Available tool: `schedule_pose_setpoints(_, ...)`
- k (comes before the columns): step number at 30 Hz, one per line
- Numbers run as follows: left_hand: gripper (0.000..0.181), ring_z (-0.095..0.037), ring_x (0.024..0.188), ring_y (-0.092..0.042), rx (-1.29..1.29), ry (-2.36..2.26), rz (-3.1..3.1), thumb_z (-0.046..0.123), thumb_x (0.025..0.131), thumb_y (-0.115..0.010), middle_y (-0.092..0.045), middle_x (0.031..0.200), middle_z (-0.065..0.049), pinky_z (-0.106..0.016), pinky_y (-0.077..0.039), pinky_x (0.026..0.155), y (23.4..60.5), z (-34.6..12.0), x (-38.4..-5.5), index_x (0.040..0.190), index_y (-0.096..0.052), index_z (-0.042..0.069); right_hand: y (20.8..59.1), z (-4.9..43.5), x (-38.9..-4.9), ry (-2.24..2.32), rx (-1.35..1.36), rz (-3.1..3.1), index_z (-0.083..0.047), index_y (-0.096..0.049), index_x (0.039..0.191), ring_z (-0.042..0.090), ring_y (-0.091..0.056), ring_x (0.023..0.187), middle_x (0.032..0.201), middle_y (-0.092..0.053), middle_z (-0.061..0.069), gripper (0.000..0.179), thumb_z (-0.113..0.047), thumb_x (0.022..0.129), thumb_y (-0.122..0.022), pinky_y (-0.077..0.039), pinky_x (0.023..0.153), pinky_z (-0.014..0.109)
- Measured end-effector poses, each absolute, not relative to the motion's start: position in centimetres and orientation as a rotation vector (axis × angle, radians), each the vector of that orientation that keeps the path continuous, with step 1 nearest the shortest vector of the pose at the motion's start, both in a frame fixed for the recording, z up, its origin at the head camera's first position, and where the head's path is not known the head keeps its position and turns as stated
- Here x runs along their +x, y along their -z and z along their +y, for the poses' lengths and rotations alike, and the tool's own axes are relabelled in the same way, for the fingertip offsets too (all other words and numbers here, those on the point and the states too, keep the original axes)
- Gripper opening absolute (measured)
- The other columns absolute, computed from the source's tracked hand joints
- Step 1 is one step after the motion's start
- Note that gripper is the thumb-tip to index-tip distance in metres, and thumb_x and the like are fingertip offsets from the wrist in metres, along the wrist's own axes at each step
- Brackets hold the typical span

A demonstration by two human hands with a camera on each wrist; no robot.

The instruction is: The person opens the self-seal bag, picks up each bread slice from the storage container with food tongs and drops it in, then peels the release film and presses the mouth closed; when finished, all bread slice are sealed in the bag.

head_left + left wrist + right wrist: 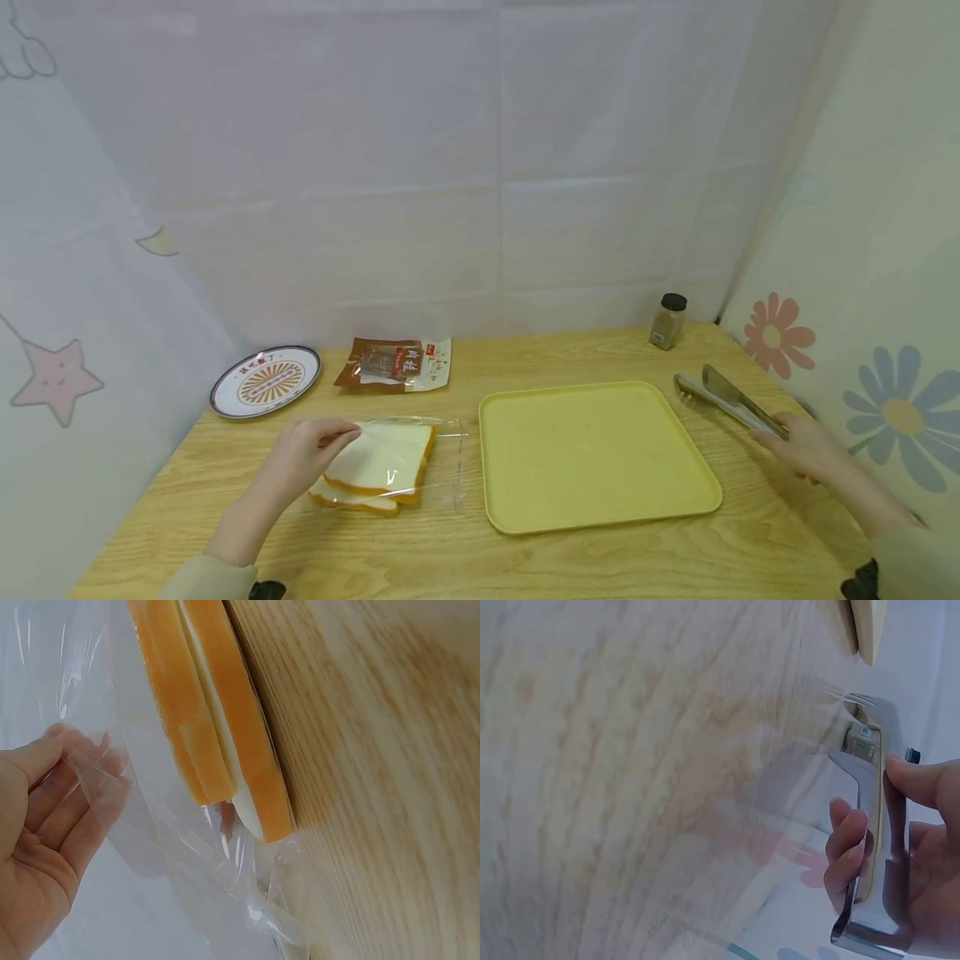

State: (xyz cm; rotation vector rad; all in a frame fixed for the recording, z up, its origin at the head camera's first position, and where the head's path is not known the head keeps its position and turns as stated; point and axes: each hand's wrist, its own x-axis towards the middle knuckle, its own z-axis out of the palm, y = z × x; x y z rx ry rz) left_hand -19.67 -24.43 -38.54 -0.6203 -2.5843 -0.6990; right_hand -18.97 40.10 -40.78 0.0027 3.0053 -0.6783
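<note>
In the head view, my left hand (303, 457) pinches the edge of a clear plastic bag (448, 468) at the table's left. Two slices of bread (384, 457) with orange-brown crusts overlap inside it. The left wrist view shows the thumb and fingertips on the thin film, beside the stacked crusts (214, 697). Over at the right, my right hand (808, 452) grips metal tongs (729, 392) by their handle end. Their two arms stand apart, tips pointing away from me, with nothing between them.
A yellow tray (592, 458) lies mid-table, right of the bag. Behind are a patterned plate (228, 398), a brown-and-white packet (393, 367) and a black-lidded jar (665, 325). Cloth walls (420, 192) border the wooden table (555, 562) at the back and sides.
</note>
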Motion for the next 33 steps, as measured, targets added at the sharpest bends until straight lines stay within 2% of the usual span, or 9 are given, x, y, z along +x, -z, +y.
schedule_pose_setpoints(9,0.01,-0.022,0.077,-0.071,-0.612,0.703,-2.592,0.004,0.081,-0.071,-0.074,0.09,-0.01,-0.02,-0.058,0.062,38.6,-24.5,-19.7,0.09,-0.075,0.004,40.6,39.5,-19.5,0.637,-0.027,3.014,0.022,-0.032,0.129,0.012,-0.047,0.04,0.048,-0.048,0.001,0.071,-0.041,0.098,-0.046,-0.043,0.038,0.026)
schedule_pose_setpoints(12,0.01,-0.021,0.077,-0.071,-0.611,0.696,-2.599,0.005,0.082,-0.07,-0.074,0.091,-0.009,-0.019,-0.058,0.063,38.7,-24.5,-19.8,0.091,-0.075,0.004,40.7,39.3,-19.7,0.569,-0.084,3.087,0.019,-0.045,0.115,0.014,-0.049,0.044,0.055,-0.051,0.002,0.056,-0.034,0.097,-0.051,-0.042,0.041,0.027)
schedule_pose_setpoints(14,0.011,-0.021,0.078,-0.071,-0.607,0.691,-2.606,0.006,0.082,-0.07,-0.074,0.092,-0.009,-0.02,-0.058,0.064,38.7,-24.5,-19.8,0.092,-0.075,0.005,40.8,39.2,-19.9,0.546,-0.103,3.129,0.014,-0.052,0.099,0.015,-0.048,0.048,0.058,-0.052,0.003,0.04,-0.026,0.095,-0.055,-0.04,0.044,0.028)
schedule_pose_setpoints(16,0.011,-0.021,0.079,-0.071,-0.603,0.687,-2.613,0.006,0.083,-0.07,-0.074,0.092,-0.009,-0.02,-0.059,0.064,38.8,-24.6,-19.8,0.093,-0.075,0.005,41.0,39.2,-20.1,0.527,-0.128,3.154,0.009,-0.053,0.084,0.017,-0.047,0.053,0.062,-0.052,0.004,0.031,-0.021,0.092,-0.058,-0.038,0.047,0.029)
schedule_pose_setpoints(19,0.011,-0.021,0.079,-0.071,-0.597,0.69,-2.621,0.006,0.083,-0.07,-0.074,0.092,-0.009,-0.021,-0.059,0.064,38.8,-24.7,-19.7,0.093,-0.075,0.004,41.1,39.0,-20.4,0.534,-0.106,3.13,0.005,-0.051,0.075,0.018,-0.046,0.055,0.061,-0.05,0.004,0.028,-0.018,0.089,-0.061,-0.038,0.048,0.029)
schedule_pose_setpoints(25,0.012,-0.021,0.079,-0.071,-0.599,0.698,-2.622,0.006,0.083,-0.069,-0.074,0.092,-0.009,-0.021,-0.059,0.065,38.9,-24.8,-19.7,0.093,-0.074,0.005,41.2,38.7,-20.4,0.542,-0.098,3.081,0.005,-0.051,0.074,0.017,-0.046,0.054,0.06,-0.048,0.004,0.029,-0.018,0.087,-0.063,-0.038,0.047,0.028)
schedule_pose_setpoints(33,0.011,-0.023,0.08,-0.071,-0.637,0.705,-2.587,0.006,0.083,-0.069,-0.074,0.092,-0.01,-0.023,-0.059,0.064,38.6,-24.6,-19.7,0.093,-0.074,0.004,40.6,38.5,-20.2,0.618,-0.07,2.969,0.006,-0.049,0.077,0.019,-0.049,0.058,0.065,-0.049,0.006,0.029,-0.018,0.088,-0.06,-0.042,0.049,0.029)
